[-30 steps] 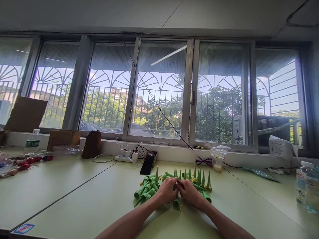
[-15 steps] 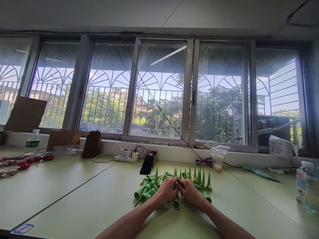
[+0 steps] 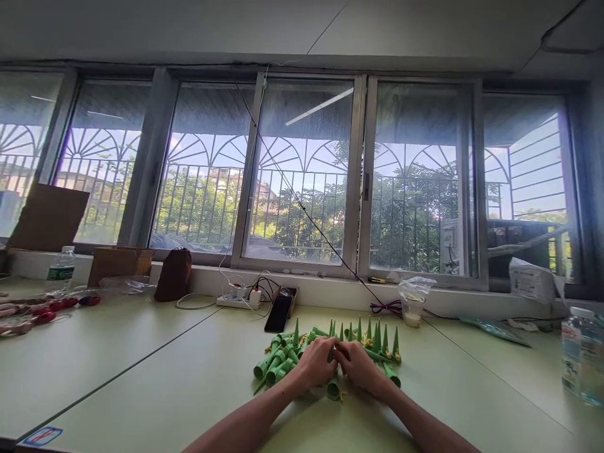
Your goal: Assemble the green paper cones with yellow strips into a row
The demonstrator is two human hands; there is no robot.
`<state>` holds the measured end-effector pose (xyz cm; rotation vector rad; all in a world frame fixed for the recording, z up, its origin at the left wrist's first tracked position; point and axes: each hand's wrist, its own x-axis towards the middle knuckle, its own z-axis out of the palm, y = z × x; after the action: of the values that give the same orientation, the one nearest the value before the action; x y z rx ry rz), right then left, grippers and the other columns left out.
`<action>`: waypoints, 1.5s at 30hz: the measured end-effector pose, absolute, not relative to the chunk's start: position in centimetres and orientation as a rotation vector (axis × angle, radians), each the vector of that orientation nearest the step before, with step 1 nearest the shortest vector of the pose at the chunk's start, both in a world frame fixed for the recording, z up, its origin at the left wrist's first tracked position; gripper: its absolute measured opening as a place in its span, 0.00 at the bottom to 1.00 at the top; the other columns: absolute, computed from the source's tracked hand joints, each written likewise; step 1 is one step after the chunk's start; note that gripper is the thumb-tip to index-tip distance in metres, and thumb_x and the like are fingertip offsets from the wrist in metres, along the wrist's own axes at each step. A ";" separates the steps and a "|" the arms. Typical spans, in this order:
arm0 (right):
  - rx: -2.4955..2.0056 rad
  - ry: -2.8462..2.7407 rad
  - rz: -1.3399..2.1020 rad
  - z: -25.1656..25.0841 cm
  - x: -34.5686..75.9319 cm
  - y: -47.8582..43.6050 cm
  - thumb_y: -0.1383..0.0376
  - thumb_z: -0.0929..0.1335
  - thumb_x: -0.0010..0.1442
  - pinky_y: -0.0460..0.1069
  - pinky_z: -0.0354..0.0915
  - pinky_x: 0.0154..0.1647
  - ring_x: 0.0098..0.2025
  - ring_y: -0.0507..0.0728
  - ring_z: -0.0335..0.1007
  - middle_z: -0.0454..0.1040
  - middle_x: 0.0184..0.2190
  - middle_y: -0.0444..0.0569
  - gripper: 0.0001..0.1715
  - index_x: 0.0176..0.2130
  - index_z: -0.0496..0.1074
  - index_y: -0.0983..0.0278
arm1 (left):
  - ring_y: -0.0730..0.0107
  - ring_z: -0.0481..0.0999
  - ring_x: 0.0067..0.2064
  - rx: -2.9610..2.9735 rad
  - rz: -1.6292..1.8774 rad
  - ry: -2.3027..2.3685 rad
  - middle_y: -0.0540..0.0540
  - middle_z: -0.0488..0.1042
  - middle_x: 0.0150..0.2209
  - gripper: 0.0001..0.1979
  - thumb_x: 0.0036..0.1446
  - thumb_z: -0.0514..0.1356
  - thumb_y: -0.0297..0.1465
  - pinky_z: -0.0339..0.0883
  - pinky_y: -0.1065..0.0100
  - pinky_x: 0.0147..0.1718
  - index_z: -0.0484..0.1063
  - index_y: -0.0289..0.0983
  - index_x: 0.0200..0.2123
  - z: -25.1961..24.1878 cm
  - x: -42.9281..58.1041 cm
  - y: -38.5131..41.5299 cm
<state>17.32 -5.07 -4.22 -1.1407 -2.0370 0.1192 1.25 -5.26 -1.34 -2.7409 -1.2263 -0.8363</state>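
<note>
Both my hands rest on the pale green table (image 3: 189, 384), in the middle of a heap of green plastic cones (image 3: 276, 362). My left hand (image 3: 317, 363) and my right hand (image 3: 359, 366) meet fingertip to fingertip, curled round a small piece that I cannot make out. Several cones (image 3: 377, 336) stand upright just behind my right hand, with small yellow bits among them. One green cone (image 3: 334, 388) lies below my hands, open end toward me.
A black phone (image 3: 277, 313) leans by a power strip (image 3: 236, 301) under the window. A small plastic bag (image 3: 412, 302) stands behind the cones. Water bottles stand at far right (image 3: 582, 352) and far left (image 3: 60, 269). Cardboard boxes (image 3: 117, 263), a brown pouch (image 3: 173, 274) and red items (image 3: 42, 309) sit left.
Nothing has visibly moved; my hands stay together at the cones. The view has shifted only slightly.
</note>
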 end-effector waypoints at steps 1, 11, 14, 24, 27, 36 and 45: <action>-1.139 -2.034 0.121 -4.2 17.3 -5.1 0.58 0.60 0.65 0.45 0.53 0.27 0.24 0.52 0.62 0.73 0.22 0.48 0.22 0.27 0.72 0.66 | 0.63 0.72 0.39 -2.742 -0.839 -1.221 0.44 0.75 0.37 0.08 0.51 0.55 0.28 0.59 0.69 0.35 0.70 0.39 0.36 -1.4 1.2 -5.2; -1.119 -2.032 0.106 -4.3 17.2 -4.9 0.59 0.60 0.65 0.45 0.53 0.26 0.24 0.52 0.63 0.73 0.21 0.47 0.22 0.26 0.72 0.66 | 0.63 0.73 0.39 -2.743 -0.849 -1.210 0.45 0.75 0.37 0.08 0.50 0.56 0.27 0.59 0.69 0.35 0.70 0.38 0.36 -1.4 1.2 -4.9; -1.137 -2.036 0.101 -4.3 17.2 -4.8 0.59 0.60 0.65 0.45 0.53 0.27 0.24 0.52 0.62 0.73 0.21 0.47 0.22 0.26 0.72 0.66 | 0.64 0.72 0.37 -2.737 -0.869 -1.189 0.45 0.75 0.36 0.08 0.49 0.55 0.27 0.58 0.69 0.34 0.70 0.38 0.35 -1.4 1.2 -4.9; -1.145 -2.036 0.092 -4.4 17.3 -4.5 0.63 0.62 0.62 0.45 0.51 0.27 0.25 0.51 0.60 0.74 0.23 0.48 0.18 0.27 0.74 0.67 | 0.65 0.72 0.37 -2.720 -0.850 -1.178 0.46 0.75 0.36 0.08 0.50 0.54 0.27 0.57 0.69 0.32 0.69 0.39 0.35 -1.8 1.2 -4.6; -1.135 -2.027 0.095 -4.3 17.2 -4.6 0.62 0.62 0.62 0.45 0.51 0.27 0.25 0.51 0.60 0.74 0.23 0.48 0.18 0.27 0.73 0.67 | 0.65 0.72 0.37 -2.720 -0.849 -1.162 0.46 0.75 0.36 0.08 0.49 0.55 0.27 0.58 0.69 0.33 0.69 0.39 0.34 -1.8 1.2 -4.6; -1.124 -2.057 0.128 -4.6 17.4 -4.5 0.63 0.62 0.62 0.45 0.53 0.28 0.25 0.52 0.62 0.75 0.24 0.48 0.18 0.27 0.73 0.67 | 0.62 0.73 0.39 -2.770 -0.862 -1.177 0.44 0.76 0.37 0.09 0.48 0.55 0.26 0.60 0.69 0.35 0.71 0.37 0.34 -1.7 1.2 -4.7; -1.131 -2.063 0.150 -4.6 17.4 -4.5 0.63 0.61 0.63 0.45 0.53 0.27 0.26 0.53 0.64 0.75 0.24 0.48 0.18 0.27 0.73 0.67 | 0.64 0.72 0.36 -2.771 -0.860 -1.170 0.45 0.75 0.33 0.07 0.46 0.55 0.27 0.57 0.69 0.33 0.70 0.37 0.31 -2.0 1.2 -4.4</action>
<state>17.39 -4.50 -4.62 -1.1309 -2.0627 0.1502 1.20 -4.39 -2.04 -2.7712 -1.1705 -0.8597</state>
